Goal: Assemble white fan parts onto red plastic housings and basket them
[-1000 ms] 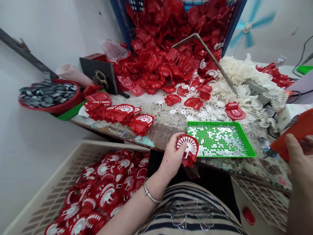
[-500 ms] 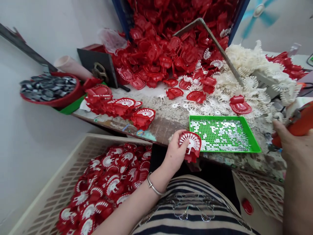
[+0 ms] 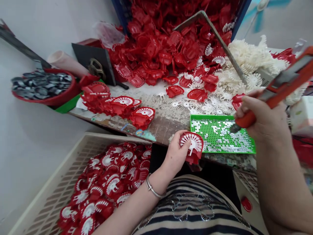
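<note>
at lower left, a cream crate (image 3: pixel 41 204) holds many red pieces with white fan-shaped inserts. beside it, before the striped top (image 3: pixel 195 212), the left hand (image 3: pixel 176 148) pinches one red piece (image 3: pixel 195 154) at the bench's near edge — thumb on its white fan, fan side up. the right hand (image 3: pixel 265 119) is wrapped round an orange-and-grey tool (image 3: pixel 281 91), its tip over the green tray (image 3: pixel 205 117) of small silvery bits. farther along the bench (image 3: pixel 166 125), similar pieces (image 3: pixel 143 118) stand in a row at left — beyond them lie loose white fans (image 3: pixel 244 62) and a big red heap (image 3: pixel 156 49) spilling from a blue crate (image 3: pixel 241 21).
</note>
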A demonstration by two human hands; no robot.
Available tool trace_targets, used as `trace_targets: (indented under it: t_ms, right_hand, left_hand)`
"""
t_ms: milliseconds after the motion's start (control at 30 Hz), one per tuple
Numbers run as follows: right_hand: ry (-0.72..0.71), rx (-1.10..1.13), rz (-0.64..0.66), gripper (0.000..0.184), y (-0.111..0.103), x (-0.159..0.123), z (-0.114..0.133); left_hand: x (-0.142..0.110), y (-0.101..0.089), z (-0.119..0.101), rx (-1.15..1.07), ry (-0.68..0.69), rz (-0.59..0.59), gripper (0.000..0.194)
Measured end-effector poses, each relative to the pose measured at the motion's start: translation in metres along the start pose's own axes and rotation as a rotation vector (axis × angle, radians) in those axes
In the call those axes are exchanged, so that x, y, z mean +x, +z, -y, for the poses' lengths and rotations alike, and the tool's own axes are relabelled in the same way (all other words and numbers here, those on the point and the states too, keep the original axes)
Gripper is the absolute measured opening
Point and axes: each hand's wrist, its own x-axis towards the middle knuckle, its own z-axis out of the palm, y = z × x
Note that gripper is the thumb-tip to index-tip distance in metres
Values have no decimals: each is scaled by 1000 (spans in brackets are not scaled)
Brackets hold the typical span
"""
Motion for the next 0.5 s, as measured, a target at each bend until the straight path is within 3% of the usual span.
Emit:
trace_targets:
  t_ms: [167,500]
  right_hand:
    - [-35,-55,108,21,27,9,-29]
    - [-46,-158,-10,24,17,28,-50]
  left_hand:
    - [2,-3,1,19,-19,21,37]
    - [3,-10,-1,157,-11,67,38]
